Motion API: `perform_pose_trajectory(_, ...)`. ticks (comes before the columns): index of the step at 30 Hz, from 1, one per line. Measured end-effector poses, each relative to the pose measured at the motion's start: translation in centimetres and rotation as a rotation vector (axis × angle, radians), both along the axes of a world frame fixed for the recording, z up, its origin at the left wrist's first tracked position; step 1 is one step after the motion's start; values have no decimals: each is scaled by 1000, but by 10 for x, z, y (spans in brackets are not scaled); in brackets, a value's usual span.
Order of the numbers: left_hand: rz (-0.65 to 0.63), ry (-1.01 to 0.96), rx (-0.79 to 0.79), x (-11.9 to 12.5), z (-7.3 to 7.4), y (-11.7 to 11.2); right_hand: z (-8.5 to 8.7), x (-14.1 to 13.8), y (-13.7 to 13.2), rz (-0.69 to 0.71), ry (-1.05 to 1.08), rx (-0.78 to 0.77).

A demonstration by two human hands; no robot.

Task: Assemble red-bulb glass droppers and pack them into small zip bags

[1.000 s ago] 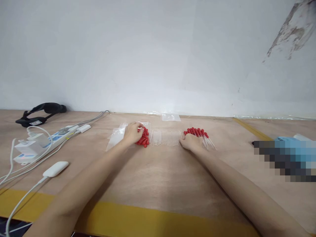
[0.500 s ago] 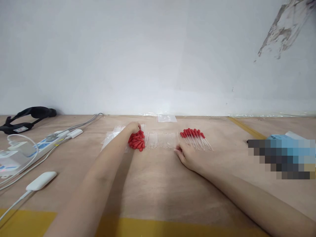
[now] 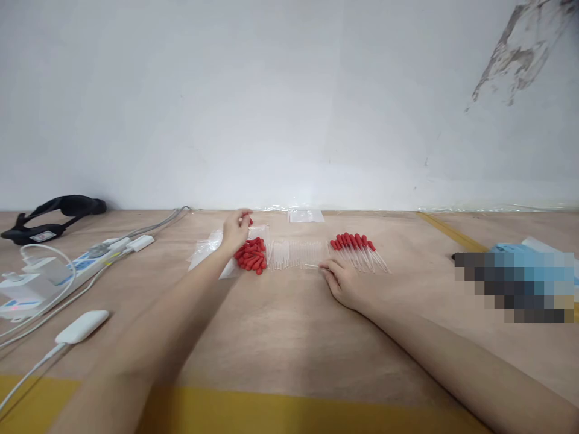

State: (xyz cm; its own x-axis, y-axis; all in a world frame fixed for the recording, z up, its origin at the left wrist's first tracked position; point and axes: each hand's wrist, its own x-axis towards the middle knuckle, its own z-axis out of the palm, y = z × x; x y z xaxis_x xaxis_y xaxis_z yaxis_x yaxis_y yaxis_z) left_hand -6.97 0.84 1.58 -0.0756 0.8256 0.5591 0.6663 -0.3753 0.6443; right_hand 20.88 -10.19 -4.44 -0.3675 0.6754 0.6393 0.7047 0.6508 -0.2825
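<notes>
My left hand (image 3: 237, 229) is raised just above a pile of red rubber bulbs (image 3: 250, 256), its fingers pinched on one red rubber bulb (image 3: 251, 222). Between the pile and my right hand lies a row of clear glass dropper tubes (image 3: 294, 254) side by side. My right hand (image 3: 340, 278) rests near the row's right end, closed on a glass dropper tube (image 3: 312, 266) whose thin end points left. Just beyond that hand lie several droppers with red bulbs fitted (image 3: 355, 242), fanned out on the table; the hand covers some of their lower ends.
Clear plastic bags (image 3: 205, 246) lie under and left of the pile. A small white packet (image 3: 306, 216) is by the wall. At left are a power strip (image 3: 85, 262), a white charger (image 3: 82, 327) and a black strap (image 3: 58, 217). A blurred blue item (image 3: 515, 265) is at right.
My left hand has lifted up and left from the pile, a red bulb now showing in its fingers. A glass tube now sticks out from my right fingers, which have barely moved.
</notes>
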Motion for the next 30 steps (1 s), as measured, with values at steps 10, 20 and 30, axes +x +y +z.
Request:
perform_pose_trajectory(10, -486, -223, -241, 50, -61, -101, 2, -6, -9, 11, -35, -24)
perform_pose_trajectory(20, -589, -221, -198, 52, -65, -101, -3, -18, -13, 34, 1, -7)
perform_pose_trajectory(30, -588, -20, -149, 53, -56, -109, -6, -17, -12, 91, -50, -10)
